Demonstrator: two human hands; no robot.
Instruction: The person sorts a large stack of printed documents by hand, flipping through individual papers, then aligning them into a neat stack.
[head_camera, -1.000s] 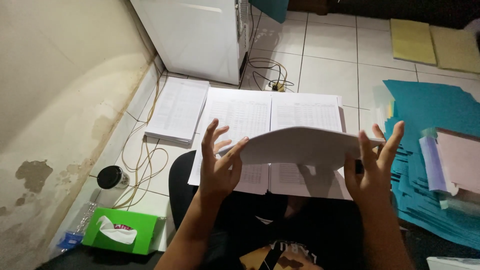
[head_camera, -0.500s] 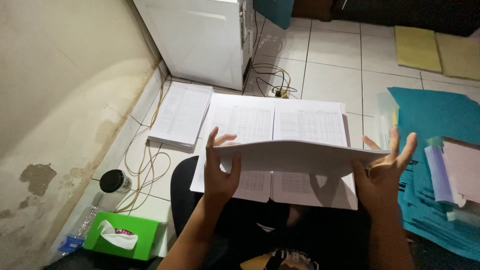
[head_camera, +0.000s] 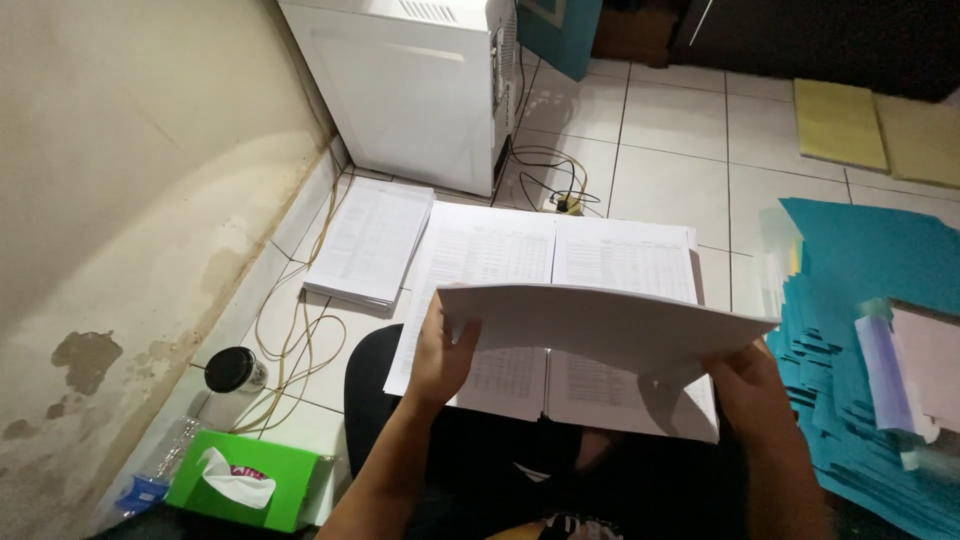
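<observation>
Both my hands hold one thick stack of white paper (head_camera: 600, 325) level above my lap. My left hand (head_camera: 440, 355) grips its left edge, thumb on top. My right hand (head_camera: 745, 375) holds the right edge from below, mostly hidden by the sheets. Under the stack, two side-by-side piles of printed table sheets (head_camera: 560, 260) lie on the tiled floor in front of me.
Another pile of printed sheets (head_camera: 372, 240) lies to the left near the wall. A white appliance (head_camera: 410, 85) stands behind with cables (head_camera: 545, 170). Teal folders (head_camera: 860, 300) are stacked at right, yellow folders (head_camera: 840, 125) farther back. A green tissue box (head_camera: 245, 480) and a black-lidded jar (head_camera: 232, 370) sit at left.
The paper stack has been lowered and levelled out. My fingers, spread above the sheets before, have closed onto its edges. The view has shifted slightly forward.
</observation>
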